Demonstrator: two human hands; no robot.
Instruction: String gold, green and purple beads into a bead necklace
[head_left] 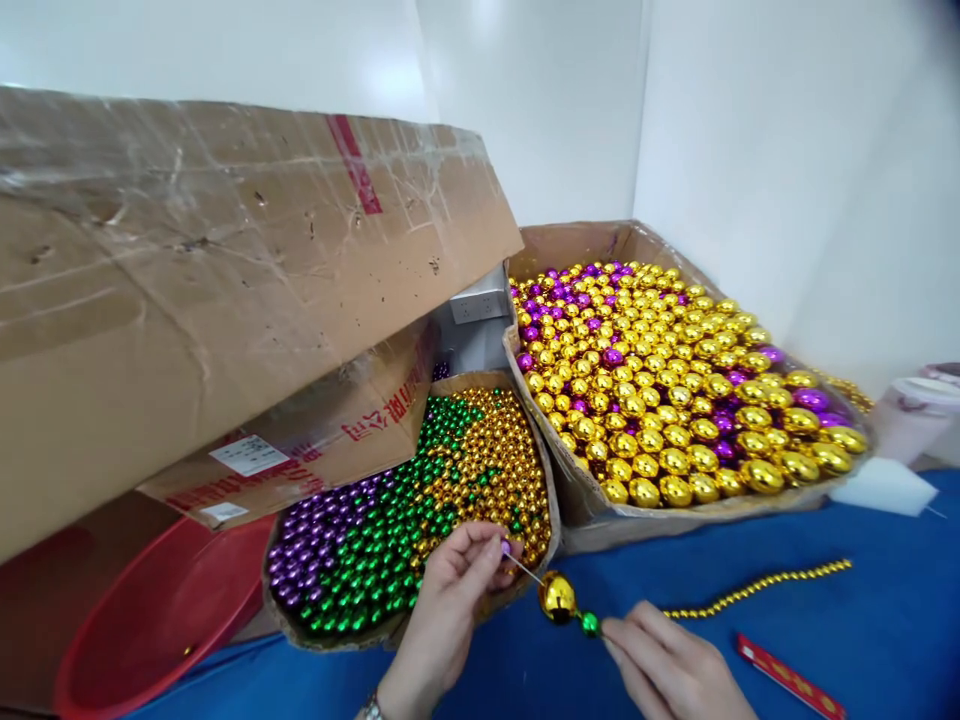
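Note:
My left hand (450, 590) pinches a small purple bead (506, 548) at the tip of a thin needle (523, 570), right over the edge of a cardboard box of small green, gold and purple beads (405, 510). On the needle sit a large gold ball (558, 597) and a small green bead (590, 624). My right hand (671, 665) pinches the strand just behind the green bead. A string of small gold beads (757, 588) trails off to the right across the blue table (885, 610).
A bigger cardboard box of large gold and purple balls (667, 390) stands behind. A big tilted cardboard flap (210, 290) leans at left over a red plastic basin (161, 610). A red stick (787, 678) lies at lower right; a white block (885, 487) and a cup (911, 415) sit beside the wall.

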